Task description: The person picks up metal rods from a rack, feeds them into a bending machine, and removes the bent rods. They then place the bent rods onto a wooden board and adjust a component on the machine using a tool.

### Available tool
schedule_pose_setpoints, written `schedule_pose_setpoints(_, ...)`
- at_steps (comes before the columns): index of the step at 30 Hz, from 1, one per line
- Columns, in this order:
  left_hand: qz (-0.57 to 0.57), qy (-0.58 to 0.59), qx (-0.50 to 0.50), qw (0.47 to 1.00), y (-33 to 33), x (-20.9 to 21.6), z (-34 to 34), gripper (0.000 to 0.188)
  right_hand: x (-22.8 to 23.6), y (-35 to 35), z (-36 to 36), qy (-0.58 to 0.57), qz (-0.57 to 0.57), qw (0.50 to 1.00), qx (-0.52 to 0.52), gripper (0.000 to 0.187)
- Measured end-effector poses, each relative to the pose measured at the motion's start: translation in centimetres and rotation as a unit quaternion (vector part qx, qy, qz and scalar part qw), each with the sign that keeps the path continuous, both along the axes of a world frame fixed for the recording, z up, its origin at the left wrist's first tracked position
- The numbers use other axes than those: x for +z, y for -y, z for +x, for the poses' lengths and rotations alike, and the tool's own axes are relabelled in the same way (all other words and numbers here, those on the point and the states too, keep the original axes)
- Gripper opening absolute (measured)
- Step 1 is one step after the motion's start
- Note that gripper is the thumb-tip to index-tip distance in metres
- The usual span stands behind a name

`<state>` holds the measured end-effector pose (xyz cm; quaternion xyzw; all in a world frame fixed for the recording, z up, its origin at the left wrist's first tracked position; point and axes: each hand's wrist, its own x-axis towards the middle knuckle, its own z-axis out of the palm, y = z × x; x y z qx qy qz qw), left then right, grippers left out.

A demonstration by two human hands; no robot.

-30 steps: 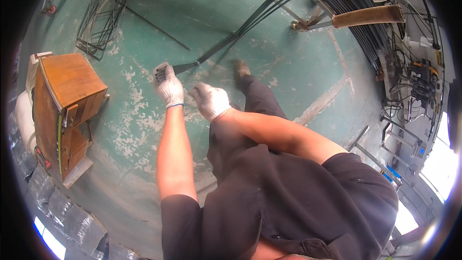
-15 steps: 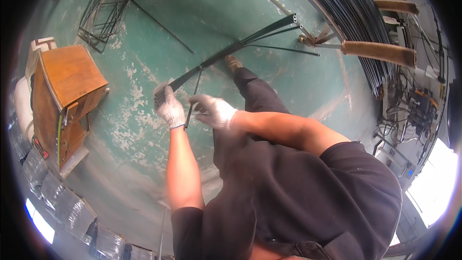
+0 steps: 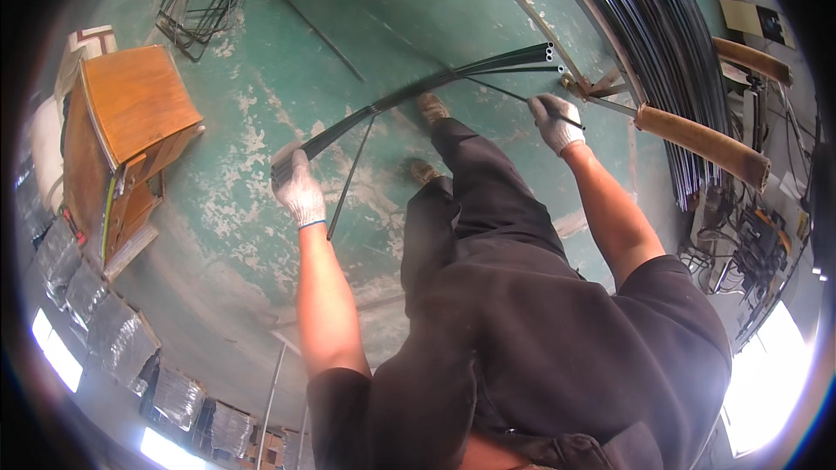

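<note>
A bundle of dark metal tubes [image 3: 418, 87] stretches across in front of me, its open round ends at the right. My left hand [image 3: 299, 188], in a white knit glove, is closed around the bundle's left end. My right hand [image 3: 557, 122], gloved alike, grips a thin dark rod [image 3: 501, 90] that slants out from the bundle's right half. Another thin dark rod [image 3: 350, 178] hangs from the bundle toward me, its lower end beside my left wrist. How the two rods join the bundle is hidden.
At the right, many long dark tubes [image 3: 649, 43] lie on a rack with brown padded arms [image 3: 704, 147]. An orange-brown wooden cabinet [image 3: 139, 113] stands at the left. Bent wire frames [image 3: 202, 4] and a long rod [image 3: 312, 26] lie on the worn green floor [image 3: 261, 122].
My right hand has moved from beside my left hand far to the right and taken hold of the thin rod there. My left hand still grips the bundle.
</note>
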<state>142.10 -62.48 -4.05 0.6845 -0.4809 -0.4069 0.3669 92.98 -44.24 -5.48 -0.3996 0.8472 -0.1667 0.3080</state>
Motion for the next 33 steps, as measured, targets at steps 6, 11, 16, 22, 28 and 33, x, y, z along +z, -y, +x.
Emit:
schedule_pose_setpoints(6,-0.031,-0.060,-0.043,0.997,0.8,-0.6,1.0,0.019,-1.8,2.0,-0.1,0.057,-0.031,0.991,-0.115,0.033)
schedule_pose_setpoints(11,-0.003,-0.095,-0.083,0.992,-0.1,0.7,1.4,0.028,-2.9,2.8,0.0,0.033,-0.063,0.993,-0.098,0.035)
schedule_pose_setpoints(16,0.036,-0.125,-0.150,0.980,-0.6,0.8,3.3,0.044,-2.6,3.8,1.5,0.092,-0.051,0.975,-0.196,0.036)
schedule_pose_setpoints(22,0.048,-0.168,-0.224,0.959,-1.1,1.1,4.8,0.063,-4.3,3.8,0.9,0.071,-0.063,0.975,-0.202,0.034)
schedule_pose_setpoints(28,0.051,-0.240,-0.239,0.939,-1.2,0.7,6.0,0.068,-4.3,4.0,1.0,0.105,-0.063,0.963,-0.242,0.036)
schedule_pose_setpoints(33,0.090,-0.287,-0.229,0.926,-1.6,-0.6,7.2,0.072,-5.0,3.5,0.7,0.082,-0.075,0.971,-0.212,0.033)
